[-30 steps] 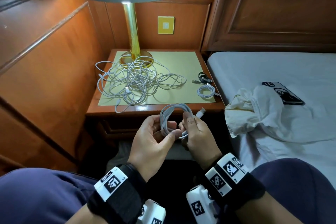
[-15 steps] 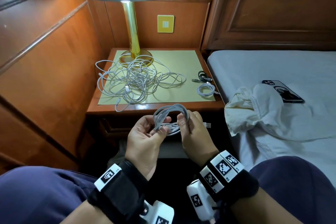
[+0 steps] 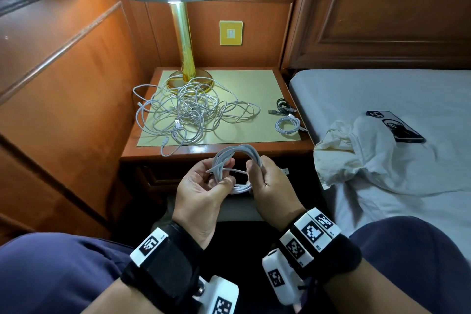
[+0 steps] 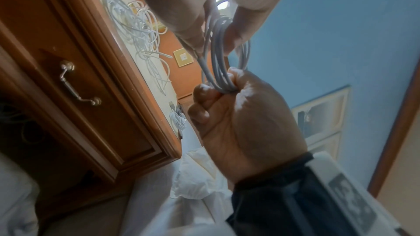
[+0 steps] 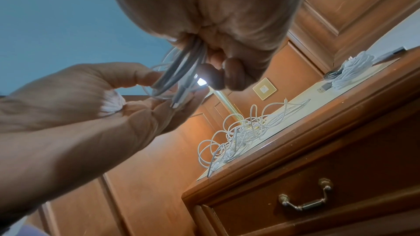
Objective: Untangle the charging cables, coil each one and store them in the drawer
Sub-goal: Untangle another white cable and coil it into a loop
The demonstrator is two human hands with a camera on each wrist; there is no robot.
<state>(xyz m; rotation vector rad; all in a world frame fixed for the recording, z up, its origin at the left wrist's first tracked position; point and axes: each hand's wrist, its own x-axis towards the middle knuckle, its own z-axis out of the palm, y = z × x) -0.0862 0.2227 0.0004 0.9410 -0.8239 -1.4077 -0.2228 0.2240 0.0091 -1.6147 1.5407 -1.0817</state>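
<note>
A coiled white cable hangs between my two hands in front of the nightstand. My left hand pinches the coil's left side and a loose cable end between thumb and fingers. My right hand grips the right side in a fist, which also shows in the left wrist view. A USB plug sticks out to the right of that fist. A big tangle of white cables lies on the nightstand's yellow mat. The drawer below is shut, and its metal handle hangs down.
A small coiled white cable and a coiled black cable lie at the mat's right edge. A gold lamp stands at the back of the nightstand. To the right is a bed with a crumpled white cloth and a phone.
The USB plug has dropped from above my right hand to its right side. Both hands turned the coil a little, and my left thumb and fingers shifted their pinch on it.
</note>
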